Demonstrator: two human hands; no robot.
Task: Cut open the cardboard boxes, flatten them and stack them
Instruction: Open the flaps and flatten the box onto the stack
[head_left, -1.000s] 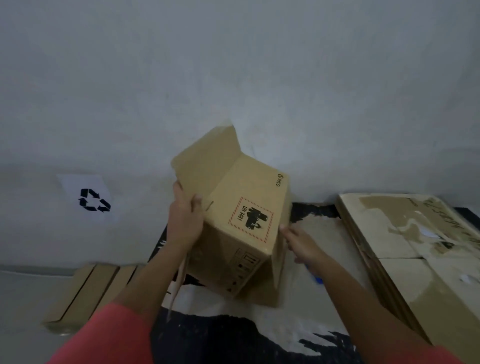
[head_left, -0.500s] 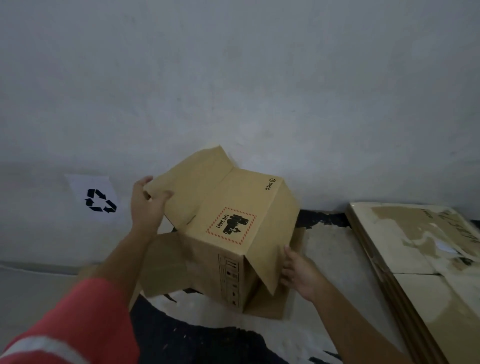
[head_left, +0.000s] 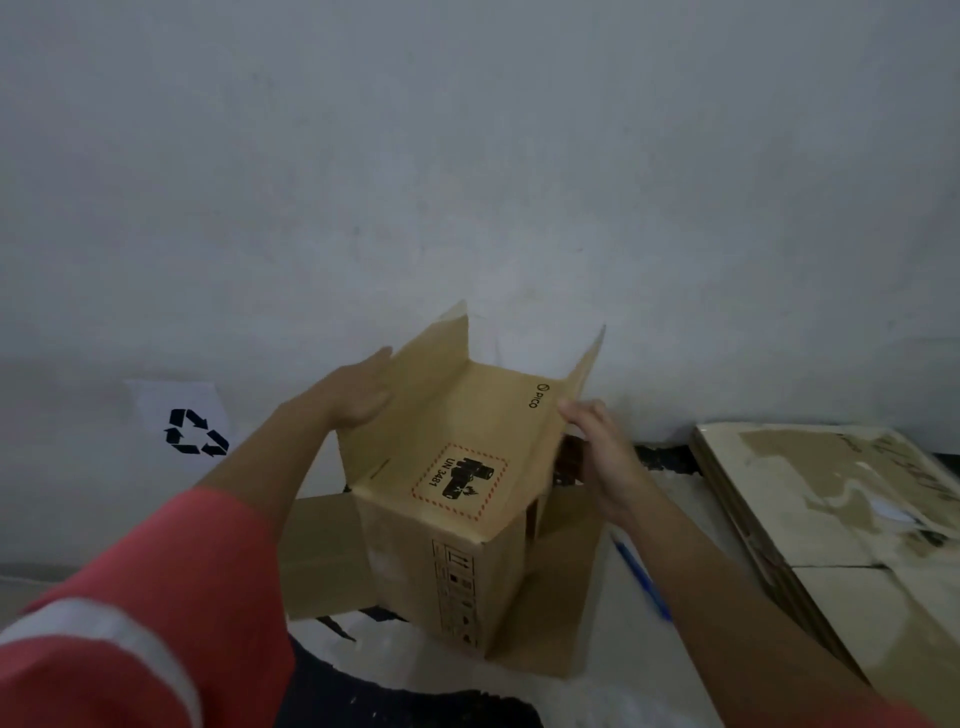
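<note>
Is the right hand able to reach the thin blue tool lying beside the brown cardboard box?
Probably yes: the thin blue tool lies uncovered near the right hand, which must first leave the flap of the brown cardboard box.

just the one head cam, looking forward and down, close over the cardboard box (head_left: 457, 467), wall (head_left: 467, 156) right behind.

The box (head_left: 467, 499) stands close before the wall (head_left: 467, 156), and between its two raised flaps, one against my left hand (head_left: 353, 395) and one touched by my right hand (head_left: 597, 452), the top lies open from above. Rightward the floor (head_left: 691, 597) is free up to the stack of flattened cardboard (head_left: 841, 525), save a blue tool (head_left: 640, 578) near the box. On the left a lowered flap (head_left: 322, 556) covers the floor.
</note>
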